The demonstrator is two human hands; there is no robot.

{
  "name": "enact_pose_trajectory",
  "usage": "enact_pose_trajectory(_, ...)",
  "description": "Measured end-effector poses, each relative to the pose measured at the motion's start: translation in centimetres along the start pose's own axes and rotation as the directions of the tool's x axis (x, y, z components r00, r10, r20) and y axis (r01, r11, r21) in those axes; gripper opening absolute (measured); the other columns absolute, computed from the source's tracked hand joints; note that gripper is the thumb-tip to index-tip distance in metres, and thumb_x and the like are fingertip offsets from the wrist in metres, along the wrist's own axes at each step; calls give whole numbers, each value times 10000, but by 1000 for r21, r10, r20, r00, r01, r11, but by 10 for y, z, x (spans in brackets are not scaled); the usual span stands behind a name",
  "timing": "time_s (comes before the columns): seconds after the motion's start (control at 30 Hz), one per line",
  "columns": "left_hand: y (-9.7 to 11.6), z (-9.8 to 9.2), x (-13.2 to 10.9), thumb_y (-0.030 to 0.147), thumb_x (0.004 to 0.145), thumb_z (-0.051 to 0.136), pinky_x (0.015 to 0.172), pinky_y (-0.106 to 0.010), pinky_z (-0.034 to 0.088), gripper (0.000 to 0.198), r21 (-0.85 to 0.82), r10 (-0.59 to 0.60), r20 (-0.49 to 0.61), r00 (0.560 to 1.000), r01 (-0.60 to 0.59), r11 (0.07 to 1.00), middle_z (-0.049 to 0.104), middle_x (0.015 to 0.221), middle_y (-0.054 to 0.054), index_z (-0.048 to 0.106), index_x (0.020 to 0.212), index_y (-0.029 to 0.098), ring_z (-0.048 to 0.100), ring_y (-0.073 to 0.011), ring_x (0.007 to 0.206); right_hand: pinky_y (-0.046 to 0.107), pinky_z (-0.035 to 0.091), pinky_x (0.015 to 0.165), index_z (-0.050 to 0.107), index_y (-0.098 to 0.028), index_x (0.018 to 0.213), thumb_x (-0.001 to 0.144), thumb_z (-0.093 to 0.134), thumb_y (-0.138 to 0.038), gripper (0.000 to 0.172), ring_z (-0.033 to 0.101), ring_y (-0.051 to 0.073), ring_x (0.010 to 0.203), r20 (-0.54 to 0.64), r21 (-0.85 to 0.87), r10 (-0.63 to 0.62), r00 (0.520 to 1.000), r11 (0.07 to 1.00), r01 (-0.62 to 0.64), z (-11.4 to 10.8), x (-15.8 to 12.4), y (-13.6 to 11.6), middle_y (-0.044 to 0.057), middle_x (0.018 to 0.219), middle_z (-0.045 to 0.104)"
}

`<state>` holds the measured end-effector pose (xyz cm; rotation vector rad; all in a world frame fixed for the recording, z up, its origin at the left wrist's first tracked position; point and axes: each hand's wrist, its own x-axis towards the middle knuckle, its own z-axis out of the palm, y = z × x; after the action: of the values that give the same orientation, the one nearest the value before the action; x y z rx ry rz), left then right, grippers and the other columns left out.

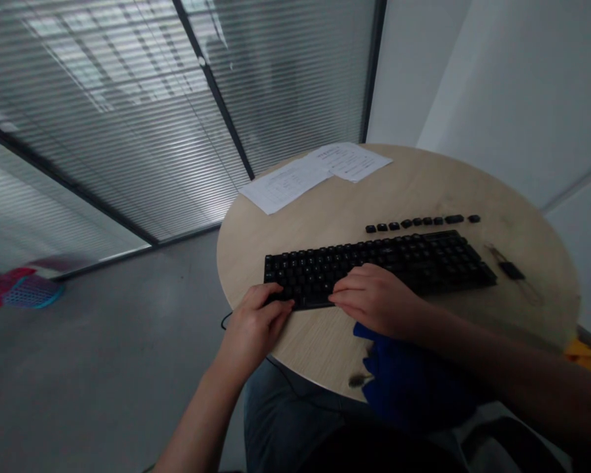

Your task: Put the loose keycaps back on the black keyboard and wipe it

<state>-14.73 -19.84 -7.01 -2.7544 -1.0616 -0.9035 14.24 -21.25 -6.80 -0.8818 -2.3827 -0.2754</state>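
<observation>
A round, pale wood-grain table point(305, 226) carries a long black plastic keyboard point(398, 255), a row of loose black keycaps point(417, 222) behind it, white printed paper sheets point(295, 182) at the far edge, a small black-and-wire tool point(512, 270) to the right, and blue cloth point(398, 368) at the near edge.

Round wood-topped counter point(253, 233). Black keyboard point(404, 251) lies on it; left hand point(257, 323) touches its near left corner, right hand point(375, 297), fingers bunched, at its near edge. Loose keycaps point(417, 221) lined up beyond. Wire-looped puller point(511, 270) to the right. Printed sheets point(295, 182) near far rim; blue cloth point(414, 378) at near rim.
</observation>
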Motion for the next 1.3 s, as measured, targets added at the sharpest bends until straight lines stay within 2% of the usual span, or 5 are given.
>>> enact_pose_trajectory(0.17, 4, 2, -9, 243, 972, 618, 875, -409, 608, 153, -13, -23, -24, 999, 22, 1000, 641, 1193, -110, 722, 1076, 199, 640, -244, 1072, 214, 250, 832, 758, -259, 1027, 978, 565, -260, 199, 450, 49, 931, 18, -17, -2, 1000, 1000, 2, 10, 1, -1, -21, 1034, 664)
enact_pose_trajectory(0.43, 45, 5, -4, 122, 952, 626, 922, -427, 555, 260, 55, 6, -143, 990, 2, 999, 714, 1122, -76, 650, 1203, 185, 632, -229, 1029, 201, 279, 860, 753, -231, 1057, 1011, 499, -271, 261, 457, 64, 969, 67, 30, -37, 997, 999, 35, 11, 1, 3, 18, 1074, 654)
enact_pose_trajectory(0.83, 30, 18, 4, 169, 936, 674, 865, -416, 568, 191, -49, -85, -129, 988, 79, 996, 733, 1088, -52, 686, 1124, 201, 642, -221, 971, 209, 357, 890, 769, -223, 1012, 983, 545, -250, 228, 507, 59, 969, -51, 25, -3, 999, 1000, 5, 10, 3, 1, -4, 1083, 676)
enact_pose_trajectory(1.1, 32, 17, 4, 125, 931, 633, 859, -398, 569, 176, -124, -177, -210, 962, 153, 980, 717, 1052, -65, 691, 1086, 183, 639, -213, 967, 194, 432, 953, 775, -214, 977, 956, 575, -214, 200, 566, 34, 970, -73, 71, 147, 986, 987, -142, -8, 1, 6, -16, 1093, 684)
enact_pose_trajectory(1.3, 35, 18, 2, 66, 884, 577, 901, -466, 565, 221, -39, -141, -100, 985, 137, 990, 686, 1174, -89, 743, 913, 208, 592, -272, 1067, 173, 448, 944, 772, -224, 977, 952, 584, -219, 190, 582, 19, 962, -81, 129, 153, 985, 981, -142, -3, 2, 3, -33, 1074, 687)
